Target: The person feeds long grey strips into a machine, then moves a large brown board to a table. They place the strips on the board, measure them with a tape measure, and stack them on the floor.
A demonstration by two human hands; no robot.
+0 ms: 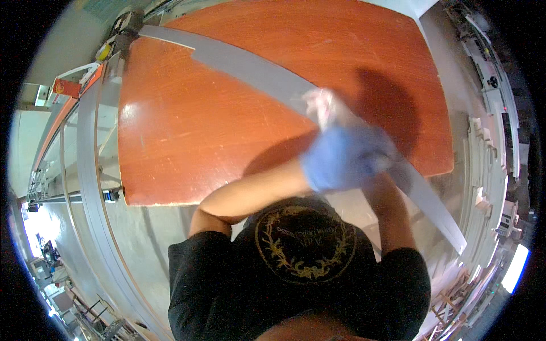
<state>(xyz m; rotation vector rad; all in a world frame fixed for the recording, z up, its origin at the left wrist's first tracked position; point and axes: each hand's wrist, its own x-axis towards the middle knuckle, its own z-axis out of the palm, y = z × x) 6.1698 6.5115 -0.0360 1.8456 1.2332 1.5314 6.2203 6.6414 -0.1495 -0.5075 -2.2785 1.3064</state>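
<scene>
A long grey flat strip [250, 71] lies slantwise over a large reddish-brown board [199, 113], and its near right end [449, 233] juts out past the board's edge. My left hand [335, 159], in a blue glove, is over the strip and smeared by motion. From the lower right my right forearm [387, 210] runs up behind that glove; the right hand is mostly hidden and blurred. Just beyond the glove, over the strip, is a crumpled whitish thing [321, 107], perhaps a cloth or thin wrap. Which hand holds it I cannot tell.
Left of the board runs a long grey rail [90, 148], with an orange-edged frame beside it. A dark clamp-like fitting [122, 31] is at the strip's far end. Stacked pale slats [478, 182] stand on the right. More timber and equipment line the lower corners.
</scene>
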